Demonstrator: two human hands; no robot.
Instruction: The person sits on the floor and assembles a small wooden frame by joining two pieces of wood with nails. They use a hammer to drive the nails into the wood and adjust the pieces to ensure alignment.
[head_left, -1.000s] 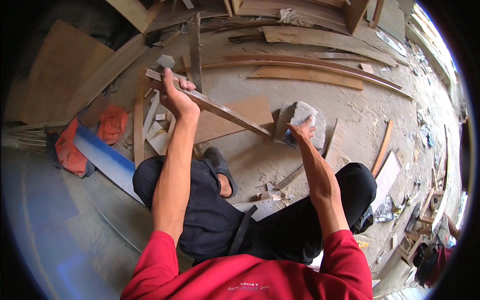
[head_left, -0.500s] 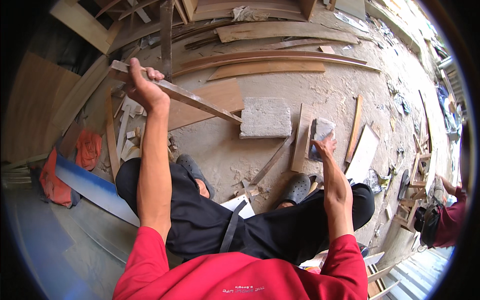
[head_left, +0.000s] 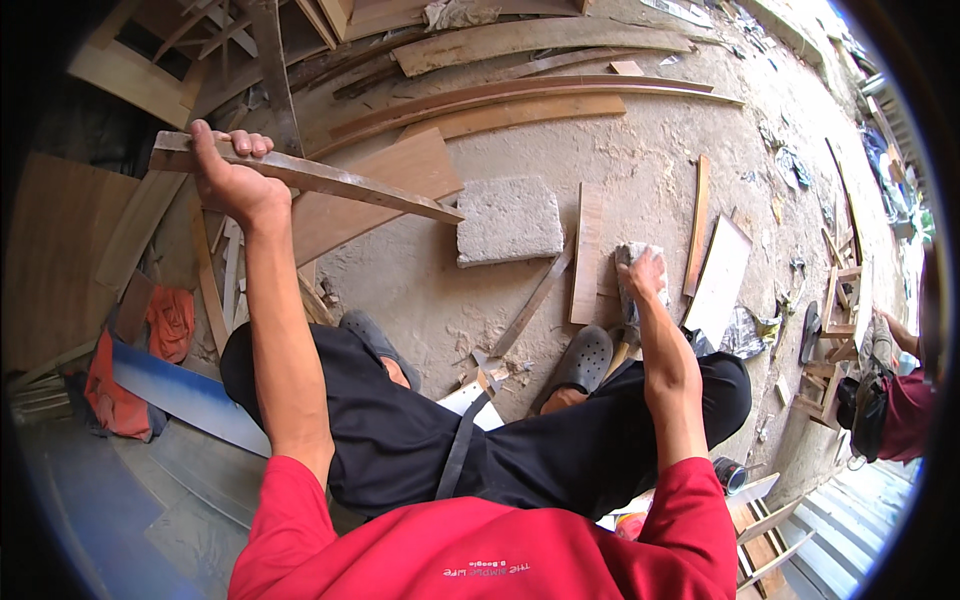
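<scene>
My left hand (head_left: pixel 240 185) is closed around the near-left end of a long wooden bar (head_left: pixel 350 187), thumb lying along its top. The bar slants away to the right, its far tip at the left edge of a rough whitish block (head_left: pixel 510 222) on the ground. Over on the right, my right hand (head_left: pixel 645 275) grips a smaller grey-white block (head_left: pixel 630 252) from above, its fingers bent over it. Part of this block is hidden under the hand. A flat wooden board (head_left: pixel 587 250) lies just left of it.
My feet in grey clogs (head_left: pixel 583 360) stand apart below the blocks. Long planks (head_left: pixel 530 95) lie across the far ground. A white-faced board (head_left: pixel 720 270) is at right. Orange cloth (head_left: pixel 170 325) and a blue-white panel (head_left: pixel 190 390) lie at left. Another person (head_left: pixel 895 400) works far right.
My right hand has moved up over the smaller block and now grips it. The left hand still holds the bar, its tip near the whitish block. The whole view has shifted slightly.
</scene>
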